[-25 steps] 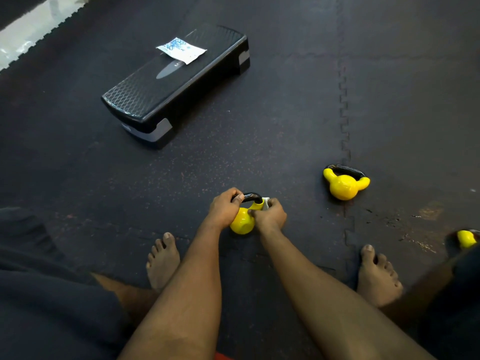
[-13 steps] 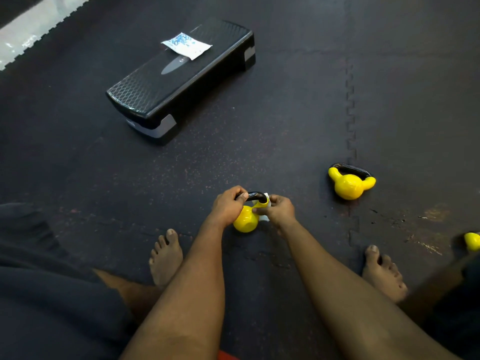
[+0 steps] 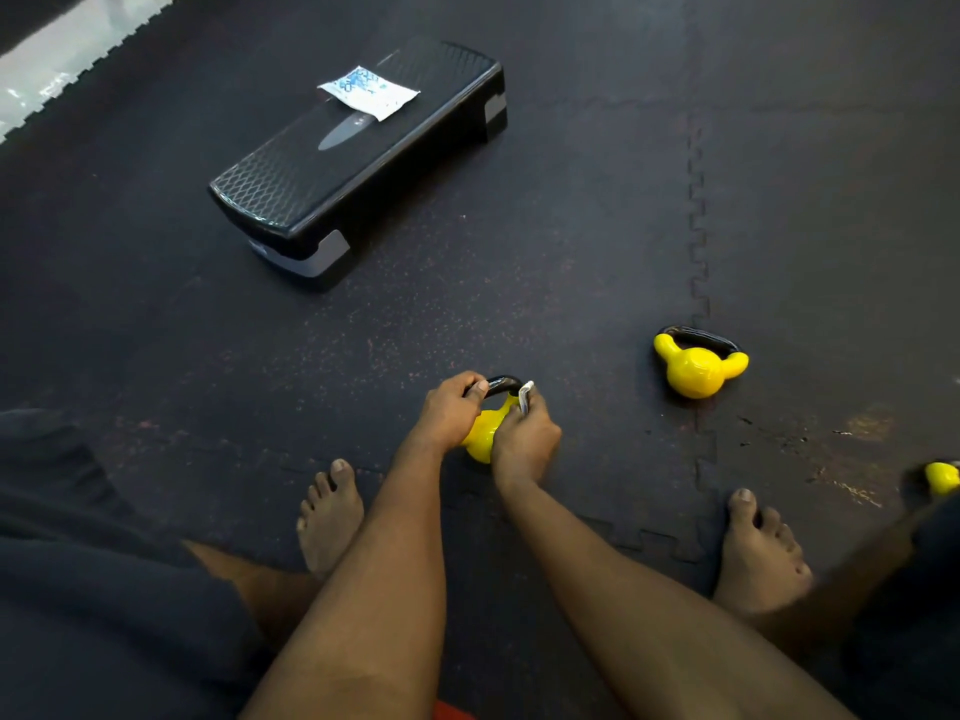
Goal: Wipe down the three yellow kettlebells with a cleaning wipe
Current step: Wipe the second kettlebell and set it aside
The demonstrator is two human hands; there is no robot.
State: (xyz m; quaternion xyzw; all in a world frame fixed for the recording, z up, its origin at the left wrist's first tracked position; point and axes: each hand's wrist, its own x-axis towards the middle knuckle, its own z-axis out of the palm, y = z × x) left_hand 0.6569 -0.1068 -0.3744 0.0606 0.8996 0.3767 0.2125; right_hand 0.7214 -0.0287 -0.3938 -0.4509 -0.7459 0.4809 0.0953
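Dark mat (image 3: 519, 262) | left hand (image 3: 449, 415) grips kettlebell (image 3: 485, 433) handle | right hand (image 3: 524, 439) pinches wipe (image 3: 525, 396) beside it

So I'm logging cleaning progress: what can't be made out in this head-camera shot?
Head view:
- Small yellow kettlebell at the right edge: cut off by the frame and a leg; handle unseen.
- Yellow kettlebell with black handle between the hands: left hand and right hand cover most of it.
- White folded wipe: mostly inside the right hand.
- White-and-blue packet on the black step platform: print too small to read.
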